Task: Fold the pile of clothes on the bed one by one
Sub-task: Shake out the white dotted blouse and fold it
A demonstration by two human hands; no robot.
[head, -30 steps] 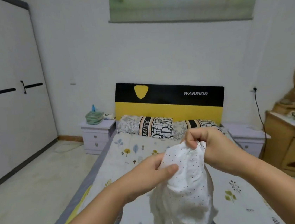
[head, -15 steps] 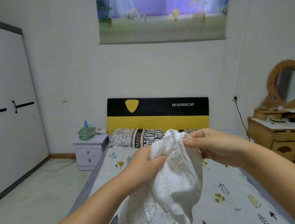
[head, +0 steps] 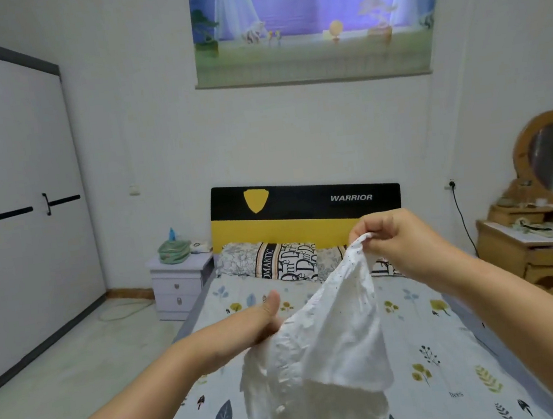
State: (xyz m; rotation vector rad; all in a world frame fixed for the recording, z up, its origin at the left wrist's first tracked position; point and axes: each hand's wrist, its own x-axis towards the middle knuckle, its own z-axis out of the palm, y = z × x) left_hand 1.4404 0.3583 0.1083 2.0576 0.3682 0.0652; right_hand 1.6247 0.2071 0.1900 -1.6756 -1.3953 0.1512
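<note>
Wardrobe (head: 20, 211): white, with black handles, at the left edge of the frame.
Nightstand (head: 180, 282): small and white, left of the bed, with a green box on top.
Left hand (head: 264, 324): low, in the middle of the frame. Its thumb points up. It holds the low bunched part of the shirt, but its fingers are tucked behind the cloth, so I cannot tell how they curl.
White shirt (head: 331, 341): dotted, held up in the air over the bed (head: 432, 346). It runs long from the upper right down to the lower left, and the rest hangs down to the bottom of the frame.
Right hand (head: 399, 240): higher and further right. Its fingers (head: 380, 236) are pinched together on the top corner of the shirt.
Next move, I think: the hands pull apart to spread the shirt flat. The loose cloth lies below and between both hands.
Dresser (head: 541, 248): wooden, with a heart mirror, at the right edge.
</note>
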